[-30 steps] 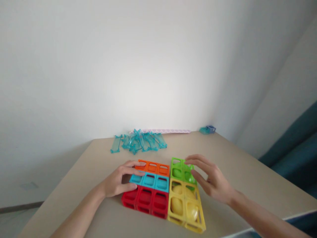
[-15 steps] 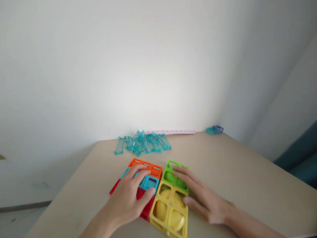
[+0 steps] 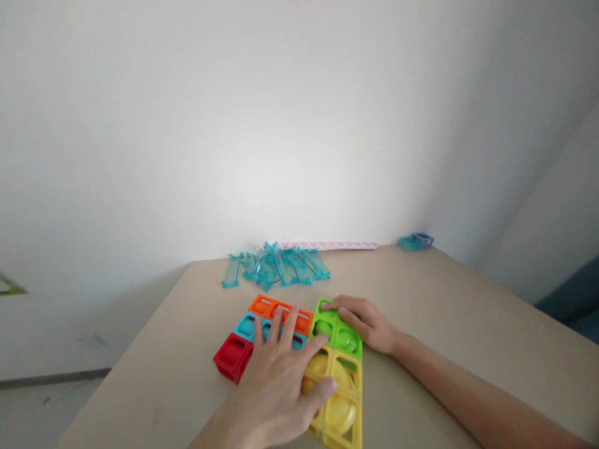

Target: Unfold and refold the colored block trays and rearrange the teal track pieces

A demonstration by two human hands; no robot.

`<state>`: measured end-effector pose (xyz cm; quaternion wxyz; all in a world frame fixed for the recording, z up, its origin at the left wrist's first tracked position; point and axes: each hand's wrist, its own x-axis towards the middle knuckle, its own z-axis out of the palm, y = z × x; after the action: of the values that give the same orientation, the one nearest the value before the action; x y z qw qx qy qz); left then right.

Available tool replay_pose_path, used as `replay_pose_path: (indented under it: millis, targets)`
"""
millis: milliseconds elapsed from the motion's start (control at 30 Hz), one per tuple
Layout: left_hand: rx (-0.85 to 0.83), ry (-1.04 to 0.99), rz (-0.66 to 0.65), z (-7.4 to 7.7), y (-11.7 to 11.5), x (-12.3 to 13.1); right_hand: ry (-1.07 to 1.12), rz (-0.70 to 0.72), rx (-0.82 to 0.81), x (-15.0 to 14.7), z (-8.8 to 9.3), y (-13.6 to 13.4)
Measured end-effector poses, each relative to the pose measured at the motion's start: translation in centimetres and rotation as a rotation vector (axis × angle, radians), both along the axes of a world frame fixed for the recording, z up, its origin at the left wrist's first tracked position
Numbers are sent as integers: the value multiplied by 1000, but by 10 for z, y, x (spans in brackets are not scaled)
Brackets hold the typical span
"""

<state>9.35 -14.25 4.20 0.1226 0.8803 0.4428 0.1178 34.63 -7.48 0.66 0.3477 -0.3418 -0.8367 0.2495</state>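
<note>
My left hand (image 3: 276, 393) lies with spread fingers over several toy block frames with rounded bulges in their openings. Under it are a red block (image 3: 230, 357), a light blue block (image 3: 246, 325) and an orange block (image 3: 262, 305), side by side in rows. Its index finger reaches the green block (image 3: 348, 341) and its thumb rests over the yellow block (image 3: 340, 415). My right hand (image 3: 367, 323) has its bent fingers closed over the far right part of the green block. The left hand hides much of the red and light blue blocks.
Several clear teal plastic pieces (image 3: 281, 267) lie in a pile near the wall. Behind them runs a pale pink patterned strip (image 3: 337, 246). A small blue-purple box (image 3: 423, 241) with a teal piece (image 3: 409, 244) sits at the table's (image 3: 444, 324) far right corner.
My left hand has moved right, its fingers now spread across to the green and yellow blocks. My right hand has shifted to the green block's far part. The gap beside the orange block has closed.
</note>
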Motion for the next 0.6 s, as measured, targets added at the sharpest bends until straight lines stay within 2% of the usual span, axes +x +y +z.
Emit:
replay_pose_path:
  millis: [233,400,600]
  targets:
    - [-47,45,-92,8,3,-6,-18,-9,48,-1,2,-5]
    - [-84,60,-195,15,1,-14,-51,-139,-2,2,1,3]
    - [-102,69,-255,23,4,-14,-176,-188,26,-24,5,11]
